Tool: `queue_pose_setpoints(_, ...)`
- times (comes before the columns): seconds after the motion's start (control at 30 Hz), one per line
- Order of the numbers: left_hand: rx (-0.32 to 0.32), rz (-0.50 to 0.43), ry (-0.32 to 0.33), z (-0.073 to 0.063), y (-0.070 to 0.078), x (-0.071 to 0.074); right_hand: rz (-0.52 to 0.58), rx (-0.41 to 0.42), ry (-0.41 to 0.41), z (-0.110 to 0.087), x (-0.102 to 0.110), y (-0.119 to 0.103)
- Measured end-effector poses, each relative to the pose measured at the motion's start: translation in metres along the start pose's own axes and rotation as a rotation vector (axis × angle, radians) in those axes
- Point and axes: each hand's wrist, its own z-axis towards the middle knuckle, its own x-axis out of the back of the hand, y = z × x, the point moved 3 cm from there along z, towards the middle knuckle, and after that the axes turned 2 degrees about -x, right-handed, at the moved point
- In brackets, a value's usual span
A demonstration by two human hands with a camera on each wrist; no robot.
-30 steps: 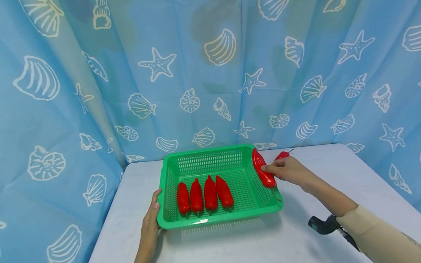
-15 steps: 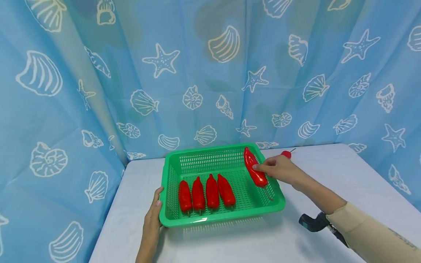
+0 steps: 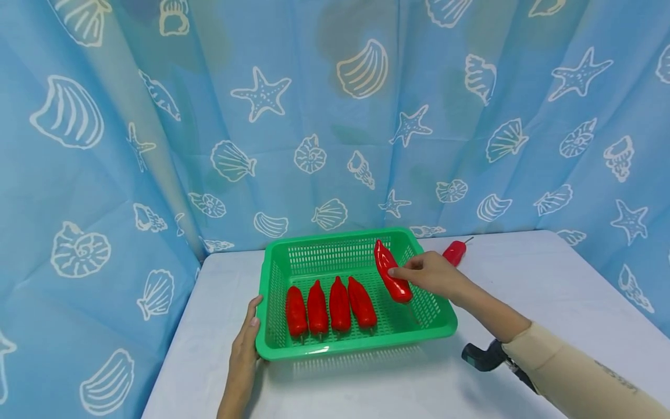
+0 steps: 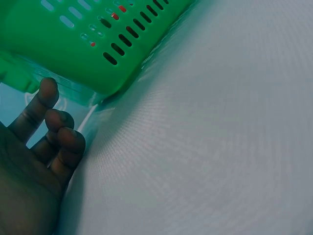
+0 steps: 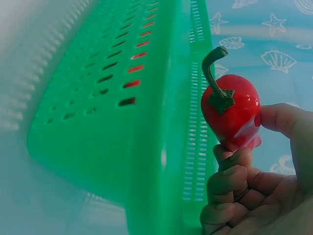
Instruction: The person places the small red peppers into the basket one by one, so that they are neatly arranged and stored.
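A green plastic basket (image 3: 361, 343) with slotted walls holds several red peppers (image 3: 318, 308), lying side by side in its left half. Above the basket's right part, my right hand (image 3: 431, 273) pinches another red pepper (image 3: 387, 270) between thumb and fingers, tip up and tilted left. Its curved green stem (image 5: 214, 73) shows in the right wrist view. My left hand (image 3: 243, 349) rests against the outside of the basket's left wall, fingers fairly straight; in the left wrist view its fingers (image 4: 36, 115) are beside the basket corner.
One more red pepper (image 3: 454, 253) lies on the white-covered table (image 3: 528, 273) beyond my right hand. A black device (image 3: 484, 356) hangs under the right forearm. A blue curtain (image 3: 314, 87) with white shell prints stands behind and left of the table.
My right hand has carried the pepper left, from the basket's right rim to over its inside. The pepper on the table shows more fully. My left hand stays at the basket.
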Motion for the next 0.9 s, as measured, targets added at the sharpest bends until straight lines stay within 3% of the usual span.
queue_pose_setpoints(0.23,-0.002,0.007,0.009,0.001,0.004,0.000,-0.011,0.038,-0.006,0.004,-0.009,-0.005)
queue_pose_setpoints(0.9,0.009,0.004,0.001,-0.002,0.004,-0.001,-0.071,-0.025,-0.019,0.018,-0.043,0.000)
